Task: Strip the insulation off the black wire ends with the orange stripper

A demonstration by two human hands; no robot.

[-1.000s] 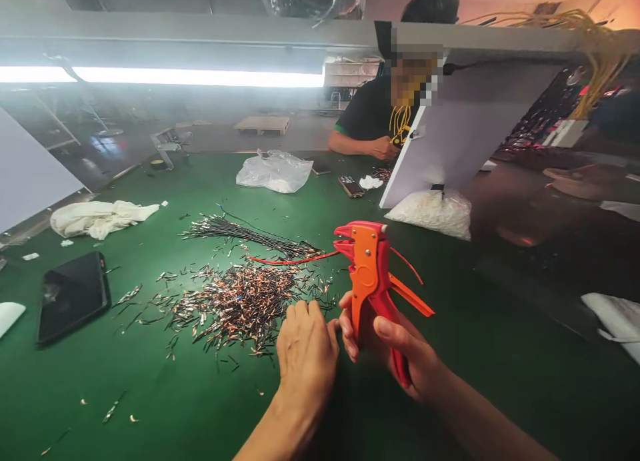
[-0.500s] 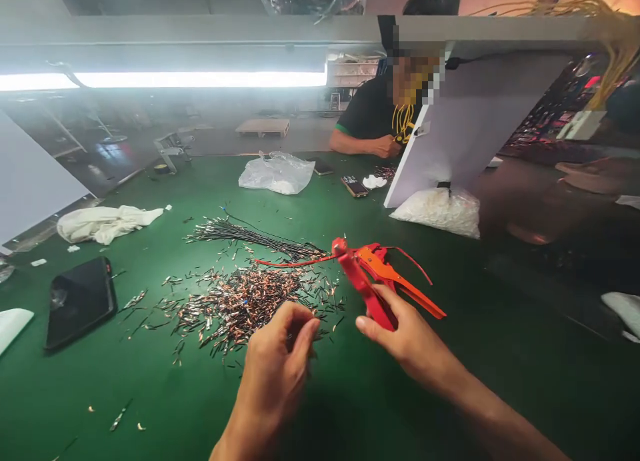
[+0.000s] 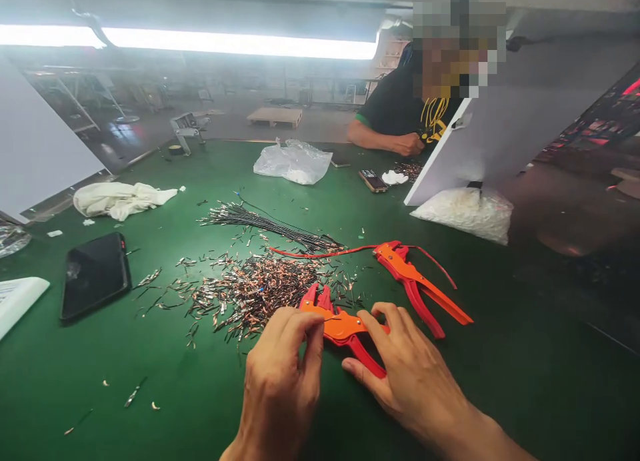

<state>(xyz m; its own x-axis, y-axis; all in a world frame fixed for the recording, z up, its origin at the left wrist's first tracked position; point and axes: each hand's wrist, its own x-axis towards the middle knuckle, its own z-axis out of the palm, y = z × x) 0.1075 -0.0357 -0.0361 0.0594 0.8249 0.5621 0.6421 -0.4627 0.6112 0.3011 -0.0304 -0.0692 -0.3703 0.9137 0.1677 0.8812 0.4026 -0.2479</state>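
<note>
My left hand [image 3: 285, 368] is closed in a pinch on a short thin piece of wire [image 3: 332, 318], its end pointing right. A red and orange wire stripper [image 3: 343, 325] is low over the near right edge of a heap of wire offcuts [image 3: 265, 284]. Around its handles my right hand [image 3: 415, 368] has a loose grip, thumb by the red handle and index finger on the orange one. Just beyond lies a second wire stripper [image 3: 407, 274] of the same kind, a red wire [image 3: 340, 252] at its jaws. Behind the heap is a bundle of black wires [image 3: 275, 226].
Left on the green table [image 3: 190, 408] are a phone [image 3: 95, 274] and a white cloth [image 3: 123, 199]. Farther back are a plastic bag [image 3: 293, 162], another phone [image 3: 373, 180] and a filled bag [image 3: 465, 211] by a white panel [image 3: 510, 108]. A person [image 3: 387, 118] sits across.
The wire stripper in my right hand has swung down and left from upright to low over the offcuts, its jaws now left. My view has shifted. The left hand stays pinched.
</note>
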